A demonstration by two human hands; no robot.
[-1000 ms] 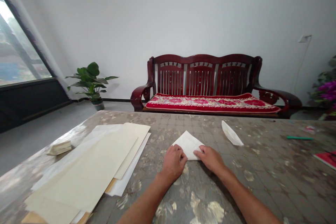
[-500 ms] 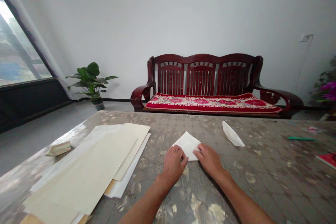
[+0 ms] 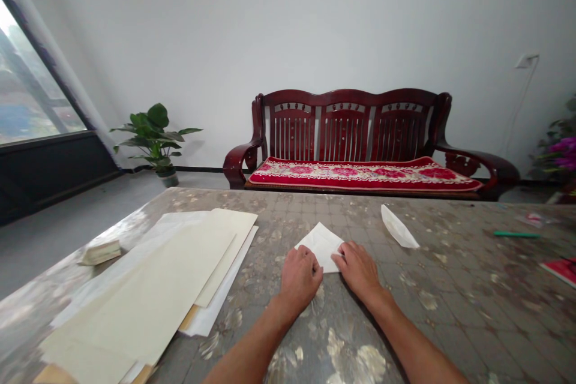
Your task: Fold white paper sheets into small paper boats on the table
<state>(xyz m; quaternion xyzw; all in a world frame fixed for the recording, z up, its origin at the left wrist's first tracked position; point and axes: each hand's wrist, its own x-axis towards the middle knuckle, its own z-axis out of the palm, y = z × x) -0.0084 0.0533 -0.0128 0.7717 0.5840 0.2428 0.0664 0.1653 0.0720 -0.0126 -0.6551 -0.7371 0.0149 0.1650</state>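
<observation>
A folded piece of white paper point(image 3: 320, 244) lies on the patterned tabletop, its pointed corner facing away from me. My left hand point(image 3: 300, 273) is closed at its left side, fingers curled over the edge. At the right side my right hand point(image 3: 359, 267) pinches the paper between thumb and fingers. Both hands partly cover the paper's near and side edges. Farther off to the right rests a separate white folded paper piece point(image 3: 398, 227), narrow and curved like a boat.
Large cream and white sheets point(image 3: 153, 288) are stacked on the left, beside a small block of paper point(image 3: 101, 252). A green pen point(image 3: 516, 234) and a red booklet point(image 3: 562, 270) lie at right. Behind the table point(image 3: 279, 210) stands a wooden bench point(image 3: 344, 135).
Both hands keep their hold on the folded paper, nearly unmoved. The whole view has shifted very slightly.
</observation>
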